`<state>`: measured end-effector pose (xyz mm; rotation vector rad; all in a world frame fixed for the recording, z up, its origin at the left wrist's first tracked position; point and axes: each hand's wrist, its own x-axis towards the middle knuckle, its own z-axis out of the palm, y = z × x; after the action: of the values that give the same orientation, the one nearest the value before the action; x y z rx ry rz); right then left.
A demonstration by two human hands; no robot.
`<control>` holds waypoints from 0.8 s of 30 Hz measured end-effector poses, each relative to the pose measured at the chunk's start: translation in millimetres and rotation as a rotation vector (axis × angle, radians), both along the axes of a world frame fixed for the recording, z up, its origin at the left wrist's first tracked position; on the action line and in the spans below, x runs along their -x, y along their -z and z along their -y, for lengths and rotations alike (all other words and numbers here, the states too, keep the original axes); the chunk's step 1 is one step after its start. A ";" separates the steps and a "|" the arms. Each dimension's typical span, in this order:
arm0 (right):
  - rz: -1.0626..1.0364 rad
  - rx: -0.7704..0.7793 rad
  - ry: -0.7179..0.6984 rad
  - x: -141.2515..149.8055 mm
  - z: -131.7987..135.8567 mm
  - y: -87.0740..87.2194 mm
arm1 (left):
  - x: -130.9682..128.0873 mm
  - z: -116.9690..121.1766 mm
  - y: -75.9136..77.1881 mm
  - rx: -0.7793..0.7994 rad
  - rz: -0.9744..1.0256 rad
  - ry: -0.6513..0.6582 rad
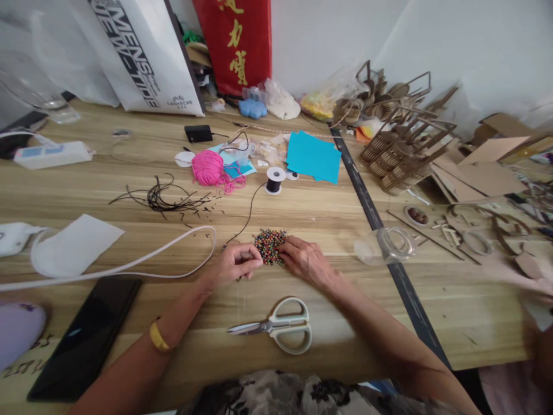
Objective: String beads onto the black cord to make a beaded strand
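Bead pile between both hands, dish and clear container at right

Containers: one small dish (406,214) holds brown balls (417,216), too small to count surely. One clear container (395,245) sits across the dark strip (367,202); the table shows through its wall. One spool (275,174) carries black cord (250,214), which runs to the left hand (239,261).

Bead pile (270,243): on the table, mixed colours, too many to count. Left hand at its left edge, fingers curled, thumb near forefinger; cannot tell whether they grip anything. Right hand (305,258) touches the right edge, fingers bent down, gap narrow; cannot tell whether a bead is held.

Around: one pair of scissors (268,327) between the forearms, on the near side of the pile; one white cable (142,257) looping left of the left hand; one black phone (88,337); one pink yarn ball (207,168).
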<state>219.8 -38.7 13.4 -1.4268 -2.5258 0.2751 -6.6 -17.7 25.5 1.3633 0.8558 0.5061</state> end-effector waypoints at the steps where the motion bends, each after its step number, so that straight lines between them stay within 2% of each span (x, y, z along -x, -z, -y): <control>1: 0.005 0.000 -0.002 0.4 -0.2 -0.1 | -1.1 0.2 1.6 -0.007 -0.004 0.011; 7: -0.028 -0.018 -0.012 -0.2 0.0 -2.7 | -8.9 2.4 11.6 0.027 0.020 -0.004; 11: -0.202 -0.015 -0.043 0.5 3.0 -3.6 | -13.4 4.4 14.6 0.056 0.052 -0.081; 15: -0.468 -0.063 -0.102 4.9 7.1 7.5 | -14.7 5.3 15.5 0.050 0.066 -0.138; 19: -0.586 -0.145 -0.152 9.1 9.1 20.6 | -15.1 5.2 18.0 0.029 0.066 -0.148; 24: -0.687 -0.206 -0.171 11.3 8.6 24.0 | -16.2 6.3 24.1 -0.021 0.055 -0.117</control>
<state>208.5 -47.3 -10.6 -0.8427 -2.0289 0.4315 9.6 -24.0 1.4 1.3180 0.8902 0.6417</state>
